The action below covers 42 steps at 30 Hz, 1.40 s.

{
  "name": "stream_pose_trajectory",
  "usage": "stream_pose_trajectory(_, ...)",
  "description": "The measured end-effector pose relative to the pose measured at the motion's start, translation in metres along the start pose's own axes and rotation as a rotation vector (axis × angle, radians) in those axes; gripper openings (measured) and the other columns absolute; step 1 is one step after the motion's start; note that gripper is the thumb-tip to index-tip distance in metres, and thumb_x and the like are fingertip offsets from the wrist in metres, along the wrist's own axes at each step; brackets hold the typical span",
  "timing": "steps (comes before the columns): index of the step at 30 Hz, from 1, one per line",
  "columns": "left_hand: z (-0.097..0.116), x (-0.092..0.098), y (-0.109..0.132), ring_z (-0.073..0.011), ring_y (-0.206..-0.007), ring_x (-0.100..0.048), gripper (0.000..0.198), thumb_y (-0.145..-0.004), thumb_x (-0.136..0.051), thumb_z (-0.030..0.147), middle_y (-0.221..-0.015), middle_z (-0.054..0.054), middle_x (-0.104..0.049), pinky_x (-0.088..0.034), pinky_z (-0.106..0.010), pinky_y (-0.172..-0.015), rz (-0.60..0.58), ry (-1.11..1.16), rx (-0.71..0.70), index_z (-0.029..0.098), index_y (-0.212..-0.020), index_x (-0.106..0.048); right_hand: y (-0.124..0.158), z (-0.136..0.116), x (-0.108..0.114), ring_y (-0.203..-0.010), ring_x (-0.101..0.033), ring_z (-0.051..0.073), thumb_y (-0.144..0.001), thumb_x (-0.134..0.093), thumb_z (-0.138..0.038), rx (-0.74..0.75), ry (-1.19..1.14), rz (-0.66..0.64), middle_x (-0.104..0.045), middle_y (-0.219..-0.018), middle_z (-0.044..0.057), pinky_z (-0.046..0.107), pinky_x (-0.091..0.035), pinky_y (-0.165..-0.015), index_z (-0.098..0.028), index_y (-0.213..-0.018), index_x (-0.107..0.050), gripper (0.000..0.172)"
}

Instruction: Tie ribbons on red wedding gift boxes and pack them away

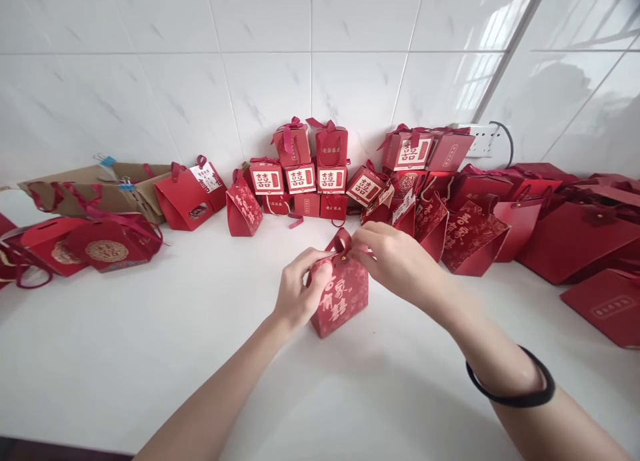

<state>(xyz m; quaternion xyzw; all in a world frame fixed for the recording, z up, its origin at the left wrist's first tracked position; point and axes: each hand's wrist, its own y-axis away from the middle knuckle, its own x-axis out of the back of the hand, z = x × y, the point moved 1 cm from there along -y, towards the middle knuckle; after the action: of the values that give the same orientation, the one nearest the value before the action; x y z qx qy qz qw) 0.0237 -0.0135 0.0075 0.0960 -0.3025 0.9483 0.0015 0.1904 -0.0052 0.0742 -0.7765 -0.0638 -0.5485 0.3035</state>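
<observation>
Gripping small red paper gift box with gold lettering (340, 299) mid-counter (150, 354), left hand (299, 291) fingers wrapping its side. Pinching dark red ribbon (341, 241) at top, right hand (395, 257) fingers closing narrow. Standing behind: stacked red gift boxes (310, 167).

Both hands, left hand (299, 289) and right hand (395, 257), apparently pinch a red gift box (341, 297) upright on the white table (150, 354).

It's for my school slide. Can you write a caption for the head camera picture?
Two hands, left and right, hold a red gift box on a white table.
</observation>
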Motion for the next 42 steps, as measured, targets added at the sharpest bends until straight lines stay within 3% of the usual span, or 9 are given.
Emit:
stream_pose_trajectory(5, -0.003, 0.008, -0.003, -0.0155, -0.057, -0.061, 0.036, -0.087, -0.046, 0.042, -0.063, -0.003, -0.061, -0.051, -0.027, -0.054, 0.093, 0.189, 0.022, 0.015, -0.071, -0.063, 0.026, 0.010, -0.015, -0.094, -0.062, 0.024, -0.092, -0.046, -0.040, -0.196, -0.367, 0.154, -0.064, -0.106, 0.010, 0.037, -0.051, -0.076, -0.020, -0.106, -0.057, 0.027)
stream_pose_trajectory(8, -0.006, 0.007, -0.008, -0.0215, -0.106, -0.059, 0.028, -0.080, -0.060, 0.032, -0.110, -0.008, -0.062, -0.049, -0.036, -0.090, 0.191, -0.027, -0.056, 0.020, -0.105, -0.059, 0.047, 0.008, -0.026, -0.103, -0.061, 0.024, -0.089, -0.039, -0.060, -0.183, -0.754, 0.050, -0.061, -0.115, 0.011, 0.041, -0.051, -0.085, -0.024, -0.118, -0.049, 0.047)
stream_pose_trajectory(10, -0.008, 0.003, -0.009, -0.0229, -0.121, -0.049, 0.043, -0.079, -0.063, 0.032, -0.126, -0.008, -0.054, -0.042, -0.039, -0.101, 0.051, -0.106, -0.070, 0.023, -0.119, -0.051, 0.056, 0.004, -0.035, -0.110, -0.058, 0.025, -0.082, -0.049, -0.064, -0.143, -0.871, 0.040, -0.056, -0.123, 0.012, 0.040, -0.052, -0.086, -0.026, -0.126, -0.041, 0.057)
stream_pose_trajectory(12, -0.010, -0.002, -0.008, -0.0223, -0.115, -0.052, 0.042, -0.078, -0.065, 0.032, -0.121, -0.008, -0.055, -0.043, -0.038, -0.098, -0.050, -0.124, -0.069, 0.023, -0.117, -0.051, 0.062, 0.000, -0.043, -0.107, -0.059, 0.023, -0.082, -0.056, -0.057, -0.123, -0.874, 0.055, -0.055, -0.124, 0.010, 0.035, -0.053, -0.081, -0.028, -0.124, -0.040, 0.053)
stream_pose_trajectory(18, 0.000, -0.003, -0.003, -0.0135, -0.073, -0.056, 0.028, -0.075, -0.067, 0.028, -0.078, 0.001, -0.054, -0.048, -0.028, -0.074, 0.004, -0.044, 0.009, 0.021, -0.099, -0.057, 0.065, 0.008, -0.045, -0.064, -0.058, 0.013, -0.091, -0.049, -0.040, -0.251, -0.858, 0.207, -0.063, -0.082, 0.000, 0.022, -0.047, -0.052, -0.025, -0.097, -0.055, 0.017)
stream_pose_trajectory(22, 0.012, -0.004, -0.002, -0.0137, -0.079, -0.057, 0.015, -0.072, -0.067, 0.025, -0.086, -0.001, -0.055, -0.048, -0.027, -0.074, -0.067, -0.011, -0.010, 0.019, -0.071, -0.053, 0.064, 0.010, -0.040, -0.063, -0.056, 0.013, -0.089, -0.051, -0.038, -0.211, -0.907, 0.157, -0.060, -0.079, 0.000, 0.022, -0.046, -0.052, -0.023, -0.086, -0.057, 0.017)
stream_pose_trajectory(27, 0.018, -0.014, 0.007, -0.0097, -0.060, -0.056, 0.014, -0.076, -0.065, 0.025, -0.074, 0.002, -0.059, -0.046, -0.021, -0.055, -0.083, 0.054, 0.043, 0.020, -0.080, -0.053, 0.064, 0.005, -0.040, -0.069, -0.057, 0.014, -0.086, -0.055, -0.033, -0.190, -0.908, 0.284, -0.061, -0.091, 0.002, 0.025, -0.049, -0.058, -0.024, -0.100, -0.054, 0.016)
stream_pose_trajectory(34, 0.028, -0.023, 0.012, -0.0106, -0.055, -0.055, 0.028, -0.072, -0.069, 0.025, -0.061, 0.005, -0.056, -0.047, -0.021, -0.052, -0.004, 0.033, 0.037, 0.021, -0.099, -0.061, 0.061, -0.005, -0.037, -0.068, -0.060, 0.013, -0.083, -0.058, -0.029, -0.226, -0.794, 0.390, -0.065, -0.078, -0.001, 0.025, -0.049, -0.060, -0.022, -0.080, -0.055, 0.008)
stream_pose_trajectory(42, 0.034, -0.024, 0.013, -0.0086, -0.053, -0.052, 0.019, -0.079, -0.064, 0.024, -0.057, 0.004, -0.054, -0.046, -0.021, -0.054, 0.081, -0.063, -0.030, 0.020, -0.061, -0.064, 0.062, -0.006, -0.037, -0.063, -0.060, 0.012, -0.082, -0.060, -0.026, -0.181, -0.829, 0.352, -0.064, -0.072, -0.002, 0.023, -0.049, -0.057, -0.022, -0.078, -0.055, 0.008)
